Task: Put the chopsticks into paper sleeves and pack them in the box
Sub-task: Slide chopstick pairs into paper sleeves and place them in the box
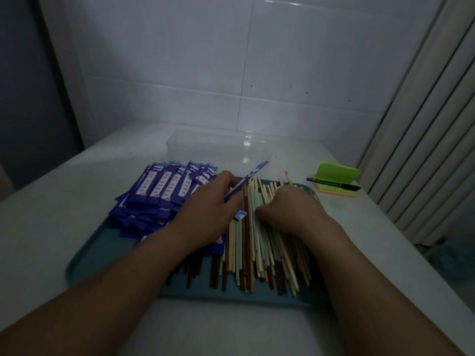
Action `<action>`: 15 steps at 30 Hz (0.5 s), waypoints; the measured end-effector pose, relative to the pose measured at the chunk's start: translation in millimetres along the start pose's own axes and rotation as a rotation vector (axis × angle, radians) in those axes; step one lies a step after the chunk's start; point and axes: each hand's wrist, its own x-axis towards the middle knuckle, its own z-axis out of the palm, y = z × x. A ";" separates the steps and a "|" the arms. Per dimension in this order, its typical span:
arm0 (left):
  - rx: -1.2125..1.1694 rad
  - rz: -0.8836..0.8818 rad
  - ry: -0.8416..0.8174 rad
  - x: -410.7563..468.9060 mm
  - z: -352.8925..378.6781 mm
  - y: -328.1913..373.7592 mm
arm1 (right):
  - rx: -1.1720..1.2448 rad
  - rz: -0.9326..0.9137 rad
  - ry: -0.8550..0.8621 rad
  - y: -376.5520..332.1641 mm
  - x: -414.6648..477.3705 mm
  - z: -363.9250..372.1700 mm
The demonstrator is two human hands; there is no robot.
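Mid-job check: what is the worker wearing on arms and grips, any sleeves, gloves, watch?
Nothing visible. The left forearm and right forearm show no sleeves, the wrists no watch or bands. The left grip and right grip show no gloves or rings, though light is dim.

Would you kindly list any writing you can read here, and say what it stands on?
Nothing can be quoted.
Paper sleeves: a pale strip of printed characters on each, too blurred to read.
Black pen: any print too small to tell.
Sticky notes: no text visible.
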 end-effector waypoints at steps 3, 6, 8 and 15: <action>-0.007 0.000 0.011 0.5 -1.9 0.8 | 0.015 -0.002 0.001 0.8 0.6 -0.3; -0.008 0.000 0.036 1.0 -4.2 3.5 | -0.014 -0.003 0.010 -1.1 -0.2 0.3; -0.004 0.001 0.043 0.6 -4.9 4.8 | -0.022 0.000 0.019 -1.8 0.2 0.1; -0.020 -0.016 0.022 0.4 -7.9 10.0 | 0.162 0.028 0.027 2.9 1.1 -9.3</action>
